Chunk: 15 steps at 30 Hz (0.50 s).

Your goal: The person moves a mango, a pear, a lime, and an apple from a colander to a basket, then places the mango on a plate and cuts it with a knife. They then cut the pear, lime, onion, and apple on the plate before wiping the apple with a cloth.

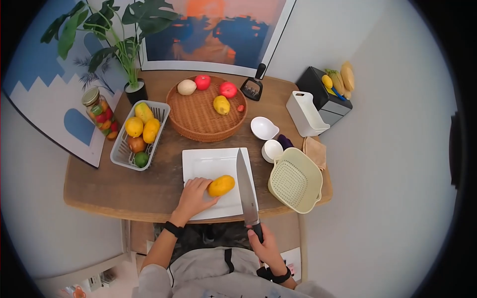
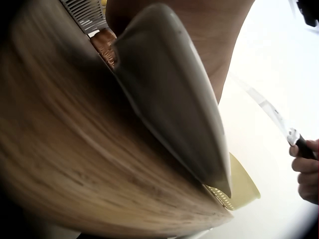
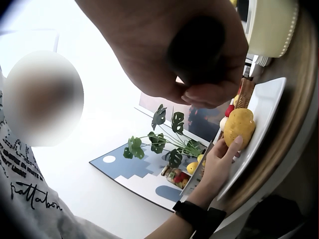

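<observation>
A yellow oval fruit [image 1: 221, 186] [image 3: 239, 128] lies on a white rectangular plate [image 1: 198, 165] [image 2: 174, 94] [image 3: 270, 94] at the table's front edge. My left hand [image 1: 197, 197] [image 3: 215, 167] grips it from the left side, thumb against its surface. My right hand [image 1: 267, 247] [image 2: 308, 172] [image 3: 164, 45] holds the black handle of a large knife [image 1: 246, 188] [image 2: 271, 112], its blade pointing away from me over the plate's right edge, apart from the fruit. In the right wrist view only the handle [image 3: 197, 50] shows; the left wrist view hides the fruit.
Left of the plate stands a grey basket [image 1: 117, 151] of fruit. Behind it are a round wicker tray [image 1: 196, 116] with fruit and a black-handled tool [image 1: 252, 88]. To the right are white bowls [image 1: 264, 128], a pale green basket [image 1: 296, 180] and a white bin [image 1: 305, 114].
</observation>
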Tool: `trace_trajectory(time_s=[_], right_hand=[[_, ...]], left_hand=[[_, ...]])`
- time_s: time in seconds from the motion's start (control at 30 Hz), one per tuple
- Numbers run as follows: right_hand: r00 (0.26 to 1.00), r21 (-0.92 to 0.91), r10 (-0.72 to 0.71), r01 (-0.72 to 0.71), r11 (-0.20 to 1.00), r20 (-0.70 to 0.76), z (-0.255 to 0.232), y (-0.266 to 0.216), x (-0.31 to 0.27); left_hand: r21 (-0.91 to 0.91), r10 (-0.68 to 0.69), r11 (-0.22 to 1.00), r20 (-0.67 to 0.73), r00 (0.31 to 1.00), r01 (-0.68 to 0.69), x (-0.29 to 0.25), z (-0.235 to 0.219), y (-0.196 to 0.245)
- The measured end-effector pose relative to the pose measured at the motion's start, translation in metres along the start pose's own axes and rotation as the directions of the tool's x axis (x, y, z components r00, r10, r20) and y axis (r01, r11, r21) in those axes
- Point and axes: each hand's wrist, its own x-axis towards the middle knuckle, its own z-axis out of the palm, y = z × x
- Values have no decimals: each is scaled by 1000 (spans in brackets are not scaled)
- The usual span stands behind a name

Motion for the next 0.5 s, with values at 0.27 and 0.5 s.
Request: trace_trajectory(time_s=[0.27, 0.5], right_hand=[[994, -90, -88, 82, 993, -65, -3, -17, -1], [998, -75, -33, 29, 997, -47, 9, 18, 10]], left_hand=[[-26, -21, 999, -39, 999, 20, 0, 6, -6], [-58, -51, 997, -18, 999, 49, -2, 5, -7]])
